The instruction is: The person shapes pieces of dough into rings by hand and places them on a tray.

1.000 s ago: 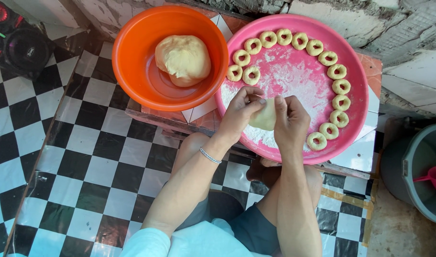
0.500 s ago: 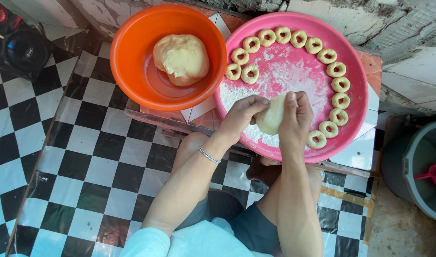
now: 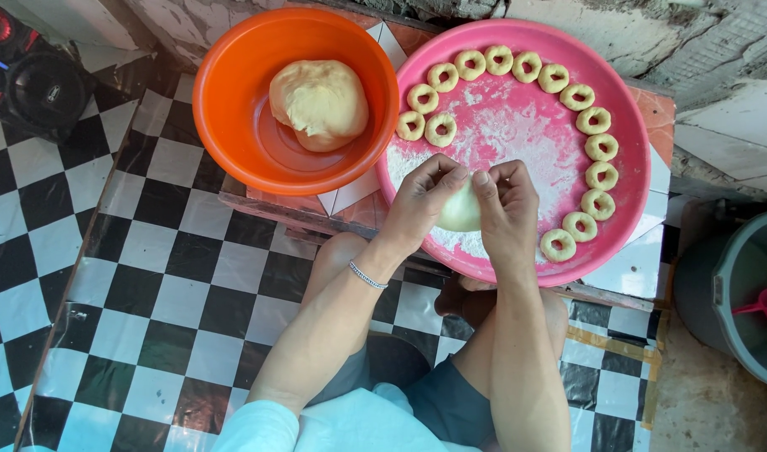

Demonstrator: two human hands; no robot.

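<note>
The dough piece [image 3: 460, 209], earlier flat under the right hand [image 3: 507, 213], is now pinched by both it and the left hand [image 3: 425, 201].

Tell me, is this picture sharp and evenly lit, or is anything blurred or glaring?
Head view: soft daylight, no harsh glare; both hands, left hand and right hand, look sharp around the dough piece; the orange bowl casts a mild shadow inside; straight edges bend slightly near the corners.
</note>
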